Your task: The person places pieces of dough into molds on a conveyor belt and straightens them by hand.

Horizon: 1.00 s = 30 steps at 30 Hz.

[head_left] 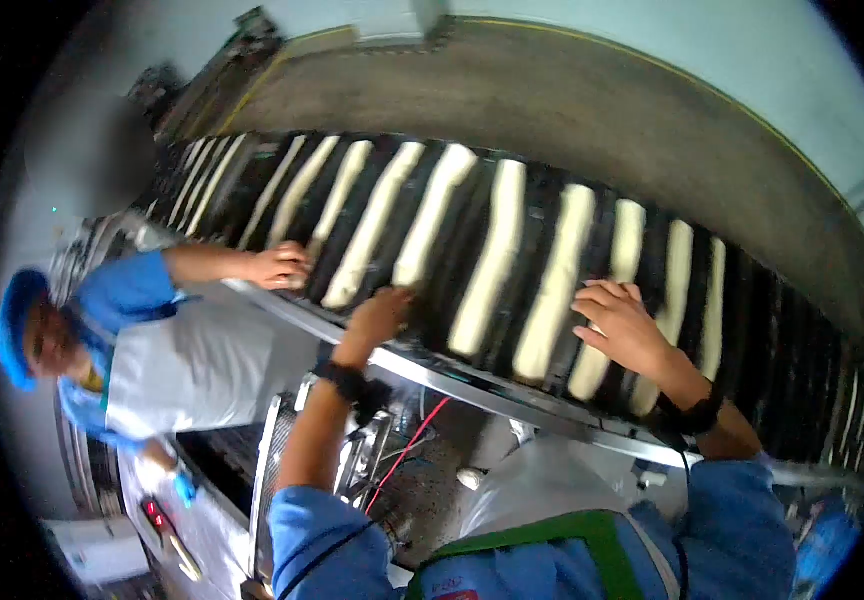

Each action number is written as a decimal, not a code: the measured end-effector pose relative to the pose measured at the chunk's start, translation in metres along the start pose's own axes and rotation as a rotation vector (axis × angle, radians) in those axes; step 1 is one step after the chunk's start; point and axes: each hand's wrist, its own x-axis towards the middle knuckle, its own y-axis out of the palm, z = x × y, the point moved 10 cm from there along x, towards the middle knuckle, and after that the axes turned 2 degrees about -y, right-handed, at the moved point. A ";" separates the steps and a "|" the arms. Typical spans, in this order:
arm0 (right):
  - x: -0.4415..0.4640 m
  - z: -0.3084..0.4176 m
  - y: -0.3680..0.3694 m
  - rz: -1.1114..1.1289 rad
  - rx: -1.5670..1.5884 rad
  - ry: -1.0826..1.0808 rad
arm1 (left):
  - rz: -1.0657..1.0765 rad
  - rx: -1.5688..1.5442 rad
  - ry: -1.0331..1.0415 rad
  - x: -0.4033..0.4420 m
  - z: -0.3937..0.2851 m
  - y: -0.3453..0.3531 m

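Room over pale strips (495, 260); co-worker's arm (207, 265) at left, rail (452, 379) nearside.

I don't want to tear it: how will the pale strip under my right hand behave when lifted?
The pale strip would probably sag, being long and slim; neighbouring strips visibly curve. It may be soft, judging by their uneven edges.

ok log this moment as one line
left hand: at pale strip's near end; right hand: over another strip; co-worker's hand: farther left

The pale strips (492, 262) look smooth and matt, the metal rail (467, 388) shiny.
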 end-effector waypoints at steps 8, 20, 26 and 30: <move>-0.143 -0.085 0.007 -0.340 -0.126 0.357 | -0.131 -0.469 -0.597 -0.041 0.095 -0.009; -0.281 -0.206 0.080 -0.364 0.097 0.342 | -0.540 -0.012 -0.546 -0.183 -0.187 -0.049; -0.286 -0.153 0.021 -0.144 -0.495 0.628 | -0.395 -0.418 -1.153 -0.449 -0.216 0.078; -0.253 -0.188 0.021 -0.212 -0.752 0.439 | -0.596 -0.280 -1.646 -0.614 -0.257 0.137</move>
